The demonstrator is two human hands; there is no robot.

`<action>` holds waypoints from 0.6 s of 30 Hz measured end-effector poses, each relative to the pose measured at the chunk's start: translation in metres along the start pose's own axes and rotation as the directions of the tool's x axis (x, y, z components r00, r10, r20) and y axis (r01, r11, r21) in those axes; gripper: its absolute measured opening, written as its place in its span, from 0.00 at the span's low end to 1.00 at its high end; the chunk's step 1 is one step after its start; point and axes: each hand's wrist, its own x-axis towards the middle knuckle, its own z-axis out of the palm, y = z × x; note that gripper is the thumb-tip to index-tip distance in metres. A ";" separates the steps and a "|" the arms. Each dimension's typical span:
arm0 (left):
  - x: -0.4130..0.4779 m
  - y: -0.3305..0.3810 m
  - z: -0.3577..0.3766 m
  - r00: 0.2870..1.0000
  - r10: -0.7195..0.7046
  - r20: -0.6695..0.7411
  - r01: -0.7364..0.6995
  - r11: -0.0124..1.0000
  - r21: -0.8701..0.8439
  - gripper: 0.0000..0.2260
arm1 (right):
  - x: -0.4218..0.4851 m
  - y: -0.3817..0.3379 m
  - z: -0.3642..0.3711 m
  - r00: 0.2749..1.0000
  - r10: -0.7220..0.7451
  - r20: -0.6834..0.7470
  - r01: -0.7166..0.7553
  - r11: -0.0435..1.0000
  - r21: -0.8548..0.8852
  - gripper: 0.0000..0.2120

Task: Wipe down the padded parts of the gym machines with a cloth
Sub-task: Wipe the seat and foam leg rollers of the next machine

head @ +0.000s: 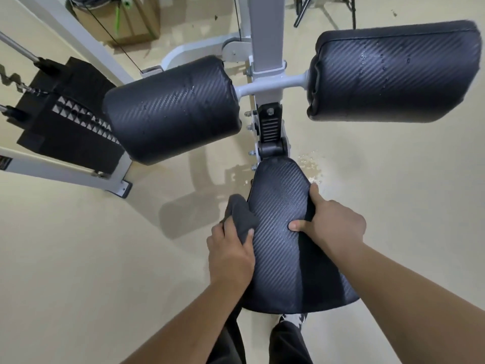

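A black padded seat (280, 248) with a carbon-weave texture lies below me. My left hand (229, 254) presses a dark grey cloth (240, 215) against the seat's left edge. On the seat's right edge rests my right hand (332, 227), thumb on top and fingers curled over the side. Two black padded arm rests sit above, one at the left (170, 109) and one at the right (393, 72), both dotted with water drops.
The white machine post (266, 35) rises between the pads. A black weight stack (65, 111) with cables stands at the left. A cardboard box (123, 19) is at the back. Wet drops (311, 166) lie on the beige floor right of the seat hinge.
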 end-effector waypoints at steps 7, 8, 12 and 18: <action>-0.028 -0.026 -0.053 0.961 0.085 0.265 -0.138 0.972 0.190 0.20 | -0.002 0.001 -0.004 0.999 0.005 0.036 -0.006 1.000 0.009 0.51; -0.010 -0.014 -0.064 0.964 0.108 0.244 -0.152 0.974 0.170 0.20 | -0.003 0.003 -0.008 0.999 0.004 0.033 -0.005 0.999 0.034 0.47; 0.067 0.066 -0.078 0.922 0.370 0.115 -0.385 0.906 0.175 0.20 | 0.001 0.034 -0.023 0.989 0.146 0.027 -0.147 0.943 0.297 0.28; 0.130 0.180 0.006 0.689 0.524 0.500 -0.724 0.511 0.462 0.23 | -0.010 0.076 0.008 0.975 0.218 0.030 -0.187 0.747 0.638 0.11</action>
